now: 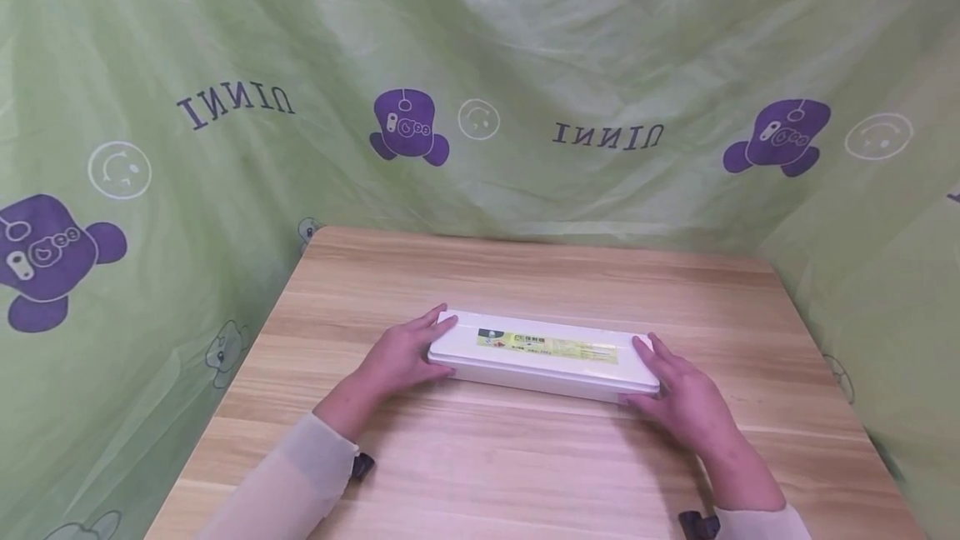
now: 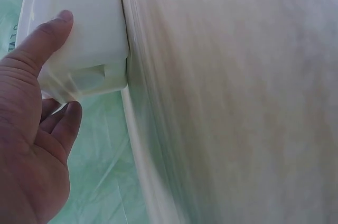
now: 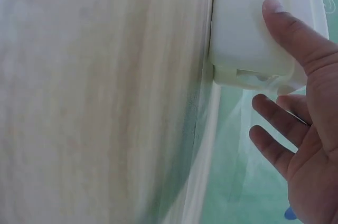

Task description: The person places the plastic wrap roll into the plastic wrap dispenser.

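Observation:
A long white cling film box lies flat across the table, with a yellow-green printed label on its lid. At its left end, my left hand holds it, thumb on the near side and fingers at the end and top. The right end is held by my right hand in the same manner. In the left wrist view the left thumb presses the white side wall, above a small recess in the end. In the right wrist view the right thumb lies on the wall, and two fingers stand slightly off the end.
The wood-grain table reaches back to a green curtain printed with purple figures, smiley faces and lettering, which hangs on the left, back and right. A dark strap mount shows at each wrist.

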Action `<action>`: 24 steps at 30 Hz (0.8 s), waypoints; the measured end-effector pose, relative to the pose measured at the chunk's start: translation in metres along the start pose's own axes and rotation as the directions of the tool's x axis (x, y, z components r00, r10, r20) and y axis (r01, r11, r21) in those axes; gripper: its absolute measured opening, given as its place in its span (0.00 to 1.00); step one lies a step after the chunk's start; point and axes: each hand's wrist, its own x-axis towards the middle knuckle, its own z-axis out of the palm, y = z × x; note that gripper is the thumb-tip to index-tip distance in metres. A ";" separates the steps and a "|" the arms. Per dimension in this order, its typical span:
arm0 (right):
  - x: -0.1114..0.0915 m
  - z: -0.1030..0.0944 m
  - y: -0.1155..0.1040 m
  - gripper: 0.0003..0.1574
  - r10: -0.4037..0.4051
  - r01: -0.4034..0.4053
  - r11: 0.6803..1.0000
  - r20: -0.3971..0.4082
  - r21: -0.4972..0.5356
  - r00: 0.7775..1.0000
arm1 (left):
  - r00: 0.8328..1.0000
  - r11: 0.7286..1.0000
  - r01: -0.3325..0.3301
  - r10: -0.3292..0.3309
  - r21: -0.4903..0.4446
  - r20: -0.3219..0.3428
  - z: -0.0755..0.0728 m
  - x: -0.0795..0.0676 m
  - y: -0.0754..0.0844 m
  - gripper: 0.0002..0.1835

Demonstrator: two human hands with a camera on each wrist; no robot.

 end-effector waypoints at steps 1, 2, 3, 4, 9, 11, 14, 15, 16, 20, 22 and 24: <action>0.001 -0.001 -0.001 0.60 0.002 -0.002 1.000 0.005 -0.006 1.000 | 1.000 1.000 0.001 -0.001 0.003 0.003 0.000 0.000 0.000 0.48; 0.001 -0.001 -0.001 0.61 0.001 -0.001 1.000 0.007 -0.009 1.000 | 1.000 1.000 0.004 -0.004 0.003 0.005 0.000 0.000 0.000 0.49; 0.002 -0.001 -0.001 0.61 0.002 -0.002 1.000 0.011 -0.014 1.000 | 1.000 1.000 0.004 -0.004 0.005 0.007 0.000 0.001 0.000 0.49; 0.002 -0.002 -0.001 0.62 0.004 -0.003 1.000 0.012 -0.017 1.000 | 1.000 1.000 0.005 -0.005 0.006 0.009 -0.001 0.001 0.000 0.49; 0.003 -0.002 -0.001 0.64 0.007 -0.006 1.000 0.015 -0.018 1.000 | 1.000 0.999 0.010 -0.010 0.041 0.013 0.000 0.002 0.000 0.49; 0.003 -0.003 0.000 0.65 0.011 -0.010 1.000 0.029 -0.015 1.000 | 1.000 0.998 0.007 -0.008 0.056 0.010 0.000 0.002 0.000 0.49; 0.002 -0.005 0.001 0.66 0.011 -0.010 1.000 0.052 -0.014 0.999 | 1.000 0.998 -0.001 0.001 0.071 0.001 0.000 0.000 -0.001 0.48; 0.002 -0.006 0.001 0.67 0.012 -0.011 1.000 0.063 -0.014 0.998 | 1.000 0.997 -0.003 0.003 0.074 -0.001 0.000 0.000 -0.001 0.48; 0.002 -0.006 0.001 0.68 0.015 -0.014 1.000 0.066 -0.009 0.998 | 1.000 0.997 -0.005 0.005 0.071 -0.003 -0.001 0.000 -0.001 0.48; 0.003 -0.010 0.001 0.66 0.022 -0.023 1.000 0.050 0.018 0.999 | 1.000 0.998 -0.016 0.016 0.054 -0.006 -0.006 0.000 -0.001 0.49; 0.004 -0.013 0.001 0.61 0.016 -0.016 0.999 0.019 0.037 1.000 | 1.000 0.998 -0.026 0.027 0.050 -0.012 -0.011 0.002 0.001 0.50; 0.007 -0.018 0.000 0.56 0.006 -0.006 0.999 -0.006 0.050 1.000 | 0.999 0.998 -0.035 0.036 0.051 -0.019 -0.017 0.004 0.003 0.50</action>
